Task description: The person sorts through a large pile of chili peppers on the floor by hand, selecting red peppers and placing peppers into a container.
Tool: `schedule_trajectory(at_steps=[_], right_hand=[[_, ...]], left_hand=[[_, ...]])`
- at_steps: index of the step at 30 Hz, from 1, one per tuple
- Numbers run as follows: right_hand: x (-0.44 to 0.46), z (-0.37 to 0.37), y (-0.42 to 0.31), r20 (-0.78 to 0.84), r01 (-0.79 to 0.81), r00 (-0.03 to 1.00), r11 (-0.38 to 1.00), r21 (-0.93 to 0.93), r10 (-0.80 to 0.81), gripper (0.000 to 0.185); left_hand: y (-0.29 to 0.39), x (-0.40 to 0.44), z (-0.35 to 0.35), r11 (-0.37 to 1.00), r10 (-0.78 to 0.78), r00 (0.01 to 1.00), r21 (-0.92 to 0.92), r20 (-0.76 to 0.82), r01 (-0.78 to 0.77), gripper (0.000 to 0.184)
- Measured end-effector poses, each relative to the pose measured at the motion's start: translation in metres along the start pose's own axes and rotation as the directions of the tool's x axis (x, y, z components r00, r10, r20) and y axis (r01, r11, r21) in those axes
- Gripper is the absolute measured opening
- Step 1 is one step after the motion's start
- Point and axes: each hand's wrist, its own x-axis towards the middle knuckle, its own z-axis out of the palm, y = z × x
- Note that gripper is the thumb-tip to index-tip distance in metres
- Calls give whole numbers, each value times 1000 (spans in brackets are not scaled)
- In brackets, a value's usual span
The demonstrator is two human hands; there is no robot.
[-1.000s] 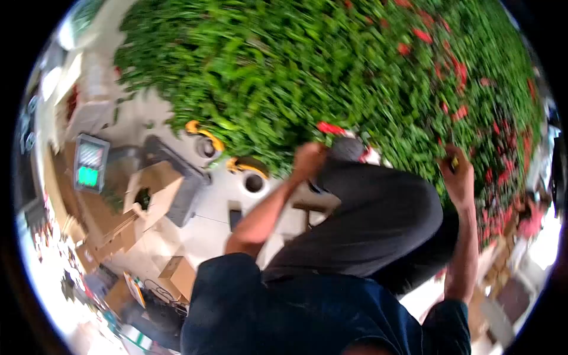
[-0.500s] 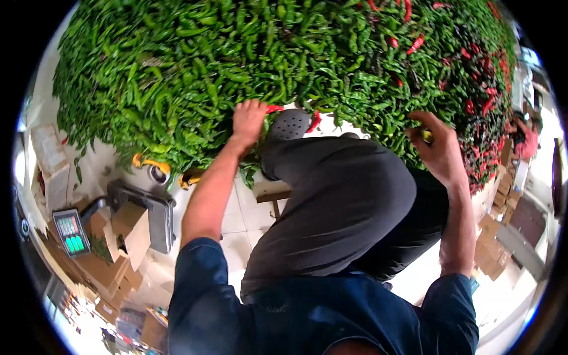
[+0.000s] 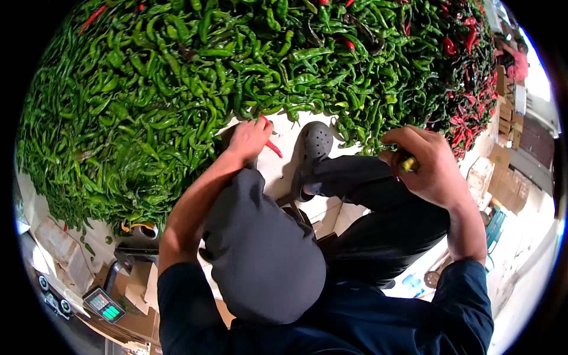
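A broad heap of green chili peppers [image 3: 177,112] lies in front of me. At its near edge, over a bare patch of white floor, my left hand [image 3: 248,141] has its fingers closed on a red chili pepper [image 3: 274,149], whose ends stick out past the fingertips. My right hand [image 3: 429,165] is raised on the right, in front of the heap's edge. Its fingers are curled round a small yellow-green thing [image 3: 408,164], too hidden to name. A grey clog [image 3: 319,141] on my foot stands between the two hands.
Red and dark peppers [image 3: 464,112] are mixed in at the heap's right side. At lower left are a scale display [image 3: 104,306], a cardboard box [image 3: 141,284] and a white block [image 3: 62,248]. Another person [image 3: 516,62] is at far right, near stacked cartons [image 3: 509,180].
My left hand has closed on a red pepper at the heap's edge. My legs have shifted, the clog now further right. The right hand still holds the yellow-green thing. The view has tilted.
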Motion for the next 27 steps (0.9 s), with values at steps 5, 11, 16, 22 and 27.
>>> schedule_trajectory(at_steps=[5, 11, 16, 22, 27], right_hand=[[-1, -21, -15, -100, 78, 992, 996, 51, -73, 30], [-40, -47, 38, -572, -253, 770, 958, 132, 282, 15], [-135, 10, 159, -613, -283, 469, 765, 578, 636, 15], [-349, 238, 238, -136, -690, 416, 409, 597, 899, 26], [-299, 178, 152, -52, -786, 609, 611, 93, 792, 33]], left_hand=[[7, 40, 17, 947, -5, 988, 318, 157, -46, 14], [5, 14, -32, 958, -283, 959, 40, -31, 284, 12], [-6, -21, -96, 97, -638, 698, -865, 326, 493, 19], [10, -59, -127, -397, -656, 683, -916, 322, 50, 38], [-1, -55, -122, -437, -599, 743, -899, 300, 10, 33]])
